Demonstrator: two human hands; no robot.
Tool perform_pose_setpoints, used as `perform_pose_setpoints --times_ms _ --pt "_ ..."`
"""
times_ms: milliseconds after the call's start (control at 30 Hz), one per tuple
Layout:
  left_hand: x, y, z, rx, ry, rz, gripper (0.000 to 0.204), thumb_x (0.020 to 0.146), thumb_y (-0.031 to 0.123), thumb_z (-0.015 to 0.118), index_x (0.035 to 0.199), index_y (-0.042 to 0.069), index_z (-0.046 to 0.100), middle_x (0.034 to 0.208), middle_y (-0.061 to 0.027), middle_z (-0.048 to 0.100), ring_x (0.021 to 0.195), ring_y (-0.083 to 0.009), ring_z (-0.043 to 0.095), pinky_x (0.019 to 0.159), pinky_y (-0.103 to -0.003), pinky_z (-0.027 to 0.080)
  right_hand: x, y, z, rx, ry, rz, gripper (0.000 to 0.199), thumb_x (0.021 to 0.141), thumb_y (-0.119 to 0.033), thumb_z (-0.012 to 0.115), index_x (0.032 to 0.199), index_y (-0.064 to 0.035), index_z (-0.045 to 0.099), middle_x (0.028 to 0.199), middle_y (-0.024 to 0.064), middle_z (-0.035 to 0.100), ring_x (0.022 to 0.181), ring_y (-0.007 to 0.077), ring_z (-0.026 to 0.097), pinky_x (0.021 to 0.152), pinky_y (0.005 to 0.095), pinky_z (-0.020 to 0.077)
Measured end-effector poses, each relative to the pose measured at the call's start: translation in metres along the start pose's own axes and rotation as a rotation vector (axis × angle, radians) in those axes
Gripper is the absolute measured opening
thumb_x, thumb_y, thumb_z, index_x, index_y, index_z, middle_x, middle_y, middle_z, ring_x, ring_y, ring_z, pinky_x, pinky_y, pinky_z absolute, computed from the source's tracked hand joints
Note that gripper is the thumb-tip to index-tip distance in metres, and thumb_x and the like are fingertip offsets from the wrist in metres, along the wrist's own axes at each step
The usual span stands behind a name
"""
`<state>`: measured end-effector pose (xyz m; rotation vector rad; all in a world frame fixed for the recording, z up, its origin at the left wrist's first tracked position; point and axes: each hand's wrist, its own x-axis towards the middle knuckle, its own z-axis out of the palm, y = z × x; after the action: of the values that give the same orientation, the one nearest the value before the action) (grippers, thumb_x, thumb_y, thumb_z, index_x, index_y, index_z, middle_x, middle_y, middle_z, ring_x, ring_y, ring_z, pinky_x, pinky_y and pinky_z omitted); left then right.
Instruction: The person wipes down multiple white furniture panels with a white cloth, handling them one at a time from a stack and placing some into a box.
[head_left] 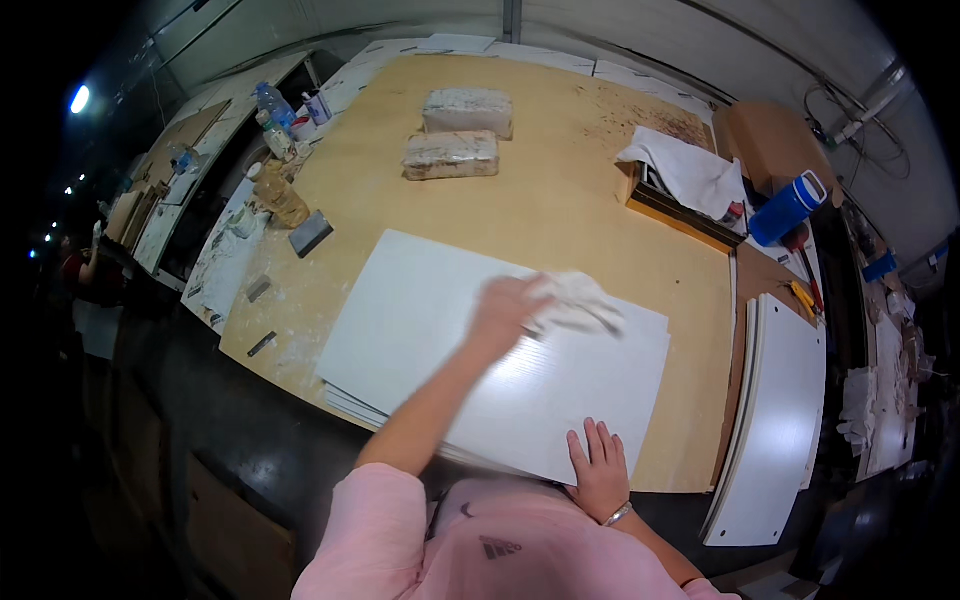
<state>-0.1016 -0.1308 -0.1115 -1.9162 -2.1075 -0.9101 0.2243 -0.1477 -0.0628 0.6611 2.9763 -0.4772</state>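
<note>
A stack of white panels (420, 330) lies on a tan workbench (560, 200). My left hand (505, 312) reaches out over the top panel and grips a crumpled white cloth (580, 305) that rests on its surface; hand and cloth are blurred. My right hand (600, 472) lies flat on the panel's near edge with its fingers spread, a bracelet on the wrist.
Two wrapped blocks (455, 135) sit at the bench's far side. A white rag over a wooden box (690, 170) and a blue jug (787, 208) are at the right. Bottles (275, 112) and a scraper (310, 234) are at the left. A curved white panel (775, 420) lies at the right. Another person (85, 265) stands far left.
</note>
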Motion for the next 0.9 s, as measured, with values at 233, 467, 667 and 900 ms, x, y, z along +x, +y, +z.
perform_pose_setpoints --times_ms 233,467,667,900 --pt "-0.143 -0.142 -0.169 0.363 0.35 -0.781 0.043 0.08 -0.001 0.054 0.118 0.012 0.066 0.123 -0.0145 0.061 0.106 -0.0353 0.057 0.096 -0.044 0.045 0.0 -0.002 0.008 -0.086 0.058 -0.052 0.094 0.055 -0.015 0.084 0.14 -0.0062 0.043 0.149 0.0266 0.032 0.135 0.0449 0.035 0.107 0.0594 0.0314" --pt "-0.143 0.071 -0.098 0.044 -0.075 -0.159 0.038 0.078 0.028 0.07 0.114 0.019 0.069 0.12 -0.0082 0.064 0.111 -0.029 0.058 0.094 -0.046 0.043 -0.002 0.001 0.024 -0.181 0.107 -0.106 0.092 0.058 -0.008 0.079 0.14 -0.001 0.04 0.147 0.031 0.031 0.13 0.0523 0.036 0.103 0.0642 0.0321" --pt "-0.282 -0.093 -0.201 0.184 0.444 -0.97 0.036 0.083 0.014 0.067 0.119 0.008 0.065 0.118 -0.0158 0.065 0.106 -0.0349 0.062 0.089 -0.04 0.048 -0.006 -0.018 0.003 -0.117 0.128 -0.13 0.072 0.064 -0.002 0.066 0.133 0.0029 0.045 0.141 0.0348 0.037 0.122 0.0554 0.041 0.095 0.0652 0.038" --pt "-0.269 -0.092 -0.26 -0.332 1.144 -0.937 0.03 0.097 0.013 0.058 0.119 -0.008 0.061 0.107 -0.0094 0.068 0.087 -0.0158 0.065 0.075 -0.029 0.052 0.006 -0.038 -0.161 -0.146 0.379 -0.21 0.042 0.065 0.0 0.065 0.107 -0.0024 0.064 0.095 0.0167 0.065 0.081 0.035 0.064 0.07 0.0421 0.0507"
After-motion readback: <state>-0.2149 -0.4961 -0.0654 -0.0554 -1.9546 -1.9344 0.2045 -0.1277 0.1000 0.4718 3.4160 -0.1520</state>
